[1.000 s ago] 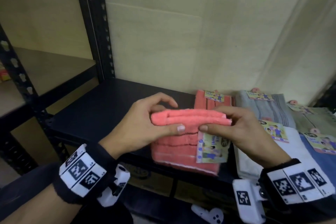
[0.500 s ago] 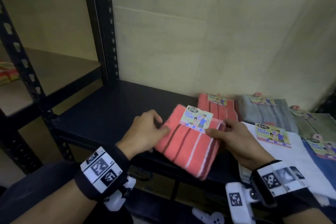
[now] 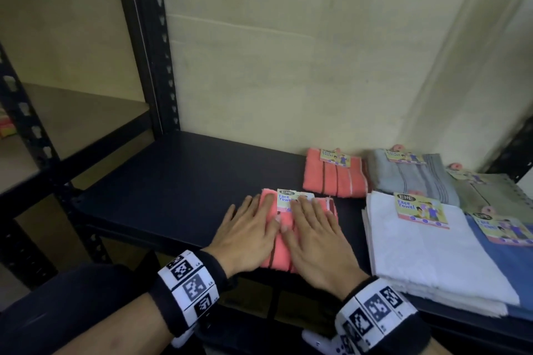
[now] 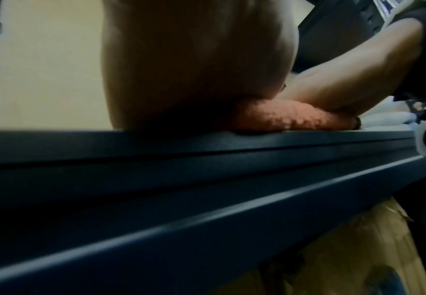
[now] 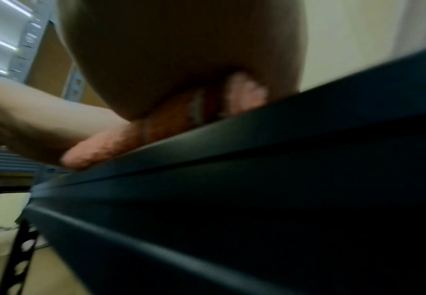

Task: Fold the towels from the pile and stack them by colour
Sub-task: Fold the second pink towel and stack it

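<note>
A folded coral towel [image 3: 281, 256] with dark stripes and a paper label lies flat at the front edge of the dark shelf [image 3: 178, 181]. My left hand [image 3: 248, 228] presses its left half with straight fingers. My right hand [image 3: 313, 235] lies flat on its right half, fingertips over the label. The left wrist view shows the towel's thick coral edge [image 4: 297, 117] squeezed under both palms. In the right wrist view the coral towel [image 5: 161, 123] is a blurred strip under my palm. A second folded coral towel [image 3: 334, 173] sits behind it by the wall.
To the right lie a grey towel [image 3: 415, 176], a green towel [image 3: 493, 193], a white towel [image 3: 427, 253] and a blue towel [image 3: 516, 265], all labelled. A black perforated upright [image 3: 153, 46] stands at the back left. Cardboard [image 4: 345, 255] shows below the shelf.
The coral towel was held up in both hands, then turned label-up and laid down on the shelf. Both hands have let go and now lie flat on it.
</note>
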